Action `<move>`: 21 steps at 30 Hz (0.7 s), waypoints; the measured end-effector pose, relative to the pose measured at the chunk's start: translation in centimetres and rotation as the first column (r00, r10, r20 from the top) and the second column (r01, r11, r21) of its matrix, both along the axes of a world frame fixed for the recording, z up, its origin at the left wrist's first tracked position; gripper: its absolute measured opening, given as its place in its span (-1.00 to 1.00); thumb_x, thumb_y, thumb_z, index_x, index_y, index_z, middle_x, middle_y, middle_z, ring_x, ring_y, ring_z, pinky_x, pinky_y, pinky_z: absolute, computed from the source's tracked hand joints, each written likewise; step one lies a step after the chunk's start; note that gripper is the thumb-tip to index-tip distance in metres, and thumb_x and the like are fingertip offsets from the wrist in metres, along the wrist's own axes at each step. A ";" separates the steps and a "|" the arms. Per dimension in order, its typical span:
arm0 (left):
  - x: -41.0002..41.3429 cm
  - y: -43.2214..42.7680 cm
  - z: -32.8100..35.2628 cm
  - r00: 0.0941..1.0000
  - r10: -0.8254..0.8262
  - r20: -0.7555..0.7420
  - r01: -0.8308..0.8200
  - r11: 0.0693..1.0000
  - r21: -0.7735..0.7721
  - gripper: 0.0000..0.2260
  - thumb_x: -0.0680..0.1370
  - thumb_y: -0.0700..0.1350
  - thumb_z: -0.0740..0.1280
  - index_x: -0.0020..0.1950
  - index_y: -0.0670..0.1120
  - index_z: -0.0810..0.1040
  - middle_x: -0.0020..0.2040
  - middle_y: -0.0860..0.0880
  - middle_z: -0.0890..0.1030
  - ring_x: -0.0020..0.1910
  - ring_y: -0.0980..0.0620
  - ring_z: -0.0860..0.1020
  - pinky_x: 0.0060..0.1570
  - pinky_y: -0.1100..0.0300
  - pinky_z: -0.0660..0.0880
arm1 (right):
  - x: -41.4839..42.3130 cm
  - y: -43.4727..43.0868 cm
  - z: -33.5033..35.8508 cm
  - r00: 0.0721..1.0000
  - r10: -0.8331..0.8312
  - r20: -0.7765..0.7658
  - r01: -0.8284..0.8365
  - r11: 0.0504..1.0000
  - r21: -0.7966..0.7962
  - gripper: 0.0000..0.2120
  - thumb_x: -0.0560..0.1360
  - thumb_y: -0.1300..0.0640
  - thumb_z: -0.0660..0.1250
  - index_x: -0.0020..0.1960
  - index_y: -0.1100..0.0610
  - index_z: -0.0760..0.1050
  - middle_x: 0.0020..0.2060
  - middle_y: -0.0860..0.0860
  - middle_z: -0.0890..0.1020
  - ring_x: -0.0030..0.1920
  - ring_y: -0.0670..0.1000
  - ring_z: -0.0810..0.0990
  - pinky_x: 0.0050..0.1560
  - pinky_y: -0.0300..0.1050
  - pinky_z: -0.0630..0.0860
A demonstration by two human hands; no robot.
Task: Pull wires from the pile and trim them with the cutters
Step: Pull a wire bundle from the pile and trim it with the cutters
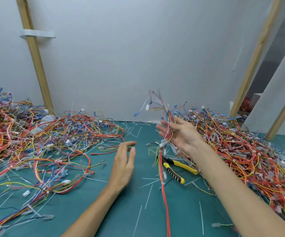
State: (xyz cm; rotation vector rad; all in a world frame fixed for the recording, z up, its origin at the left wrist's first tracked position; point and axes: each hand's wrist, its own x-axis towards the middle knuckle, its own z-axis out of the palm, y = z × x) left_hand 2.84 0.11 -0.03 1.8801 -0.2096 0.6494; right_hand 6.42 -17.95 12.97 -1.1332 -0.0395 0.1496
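Right now my right hand [181, 134] is lifted with a wire bundle [163, 143] draped across its palm, clear of the pile [241, 151]. Blur hides whether it pinches. My left hand [123, 161] hovers released over the surface [129, 211]. The cutters [174, 173] lie just below, handy for trimming.

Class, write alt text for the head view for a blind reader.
A blurred bundle of wires hangs from a right hand over a green mat, the left hand open beside it. Yellow cutters lie below, between a left pile and a right pile of wires.
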 end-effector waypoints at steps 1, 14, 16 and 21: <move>-0.1 -0.2 0.0 0.999 -0.051 -0.015 0.051 0.999 -0.001 -0.74 0.60 0.01 0.11 0.18 -0.03 0.49 0.09 0.09 0.57 0.05 0.14 0.56 0.07 0.29 0.38 | 0.3 -0.2 0.9 1.000 -0.004 0.014 0.004 1.000 0.028 -0.69 0.60 0.42 0.12 0.30 0.25 0.41 -0.06 0.17 0.63 -0.12 0.17 0.66 -0.10 0.04 0.62; 0.8 -3.2 0.1 0.701 -0.622 -0.348 0.430 0.758 -0.490 -0.28 0.35 0.48 0.23 0.39 0.11 0.36 0.13 0.08 0.66 0.04 -0.02 0.63 -0.09 0.13 0.48 | 1.5 1.1 7.5 0.978 0.081 0.193 -0.143 0.933 0.331 -0.75 0.64 0.42 -0.01 0.20 0.30 0.38 -0.10 0.20 0.58 -0.20 0.15 0.70 -0.13 0.08 0.67; 0.7 -2.7 0.0 0.680 -0.646 -0.347 0.424 0.733 -0.532 -0.38 0.46 0.41 0.19 0.42 0.12 0.35 0.16 0.04 0.66 0.03 -0.04 0.64 -0.09 0.14 0.49 | 1.4 1.6 7.6 0.981 0.077 0.176 -0.137 0.922 0.362 -0.76 0.64 0.43 -0.03 0.12 0.32 0.39 -0.12 0.20 0.57 -0.19 0.14 0.66 -0.03 0.11 0.61; -0.7 -2.0 0.6 0.523 -0.797 -0.301 0.568 0.590 -0.574 -0.52 0.50 0.32 0.26 0.31 0.09 0.55 0.21 -0.13 0.63 0.06 -0.15 0.65 0.04 0.17 0.54 | 2.4 2.1 9.9 0.981 0.012 0.193 -0.089 0.914 0.396 -0.75 0.64 0.44 -0.04 0.13 0.30 0.38 -0.14 0.19 0.56 -0.32 0.07 0.67 0.05 0.10 0.49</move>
